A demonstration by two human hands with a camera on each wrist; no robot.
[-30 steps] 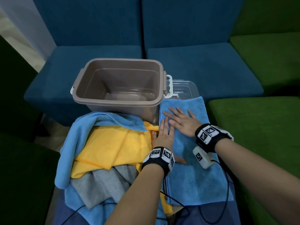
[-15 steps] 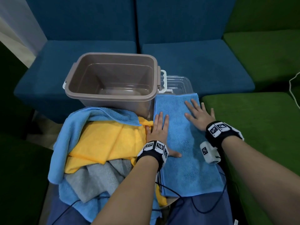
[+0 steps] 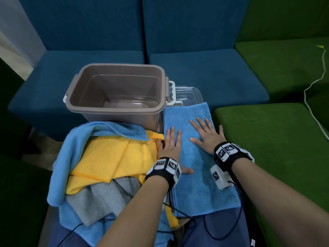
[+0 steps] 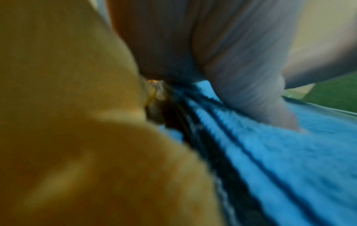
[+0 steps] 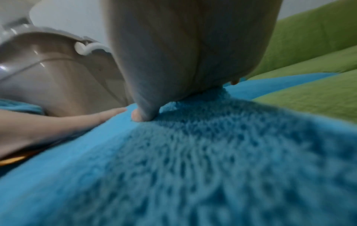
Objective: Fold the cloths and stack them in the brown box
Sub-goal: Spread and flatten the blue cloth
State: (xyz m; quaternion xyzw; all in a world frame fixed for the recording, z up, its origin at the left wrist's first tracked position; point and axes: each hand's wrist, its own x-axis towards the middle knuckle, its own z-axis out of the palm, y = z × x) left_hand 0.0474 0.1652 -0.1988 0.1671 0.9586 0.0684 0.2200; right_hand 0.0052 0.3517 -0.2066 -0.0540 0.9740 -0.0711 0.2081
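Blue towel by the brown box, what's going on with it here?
A person is flattening a folded blue towel with both palms: left hand near its left edge, right hand beside it. The brown box behind holds no cloth yet. A pile with a yellow cloth, a grey cloth and another blue cloth waits on the left.

The box (image 3: 115,97) stood at the back left, with a clear lid (image 3: 188,95) just behind and to its right. Before the box lay a heap of cloths (image 3: 106,166), spilling leftward. To the right of the heap, a folded cloth (image 3: 195,184) lay flat, its far edge over the lid. On that cloth rested the left hand (image 3: 170,145) along its left edge and the right hand (image 3: 206,136) toward its right edge, apart. Sofa seats (image 3: 210,73) lay behind.
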